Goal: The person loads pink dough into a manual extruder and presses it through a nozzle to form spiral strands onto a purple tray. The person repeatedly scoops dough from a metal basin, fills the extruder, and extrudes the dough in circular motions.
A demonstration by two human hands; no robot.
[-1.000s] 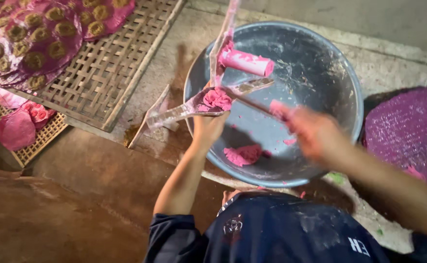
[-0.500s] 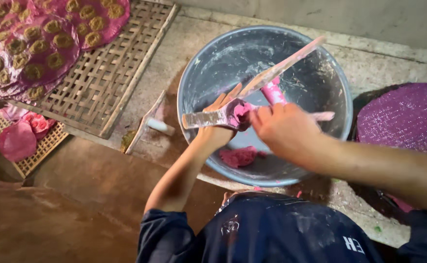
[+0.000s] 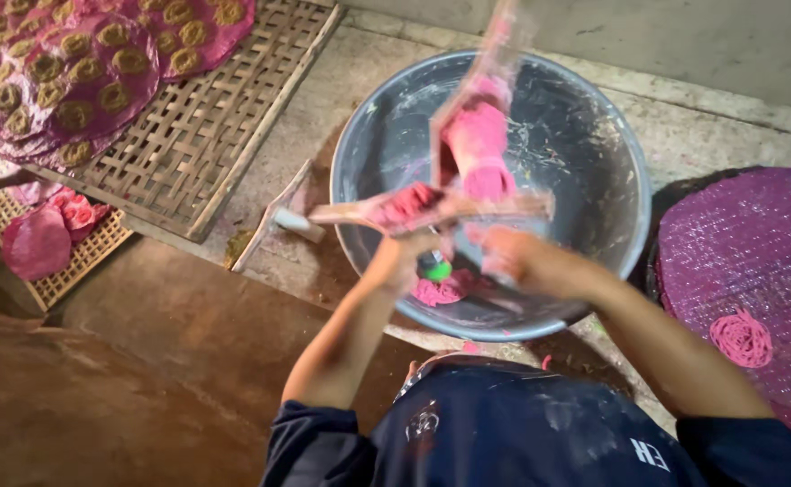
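Over the grey metal basin [image 3: 594, 135], the left hand [image 3: 402, 261] is closed around the near end of a wooden press [image 3: 432, 206] smeared with pink dough. The press's lower arm runs roughly level, left to right across the basin's near half. Its upper arm [image 3: 481, 81] stands tilted up and away from the person, blurred in motion, with a thick lump of pink dough [image 3: 477, 149] clinging to it just above the level arm.

The right hand [image 3: 513, 261] sits just beside the left, under the right part of the level arm; blur hides whether it grips anything. The dough lump lies up and away from both hands, slightly nearer the right one. More pink dough [image 3: 441, 290] rests on the basin floor below the hands.
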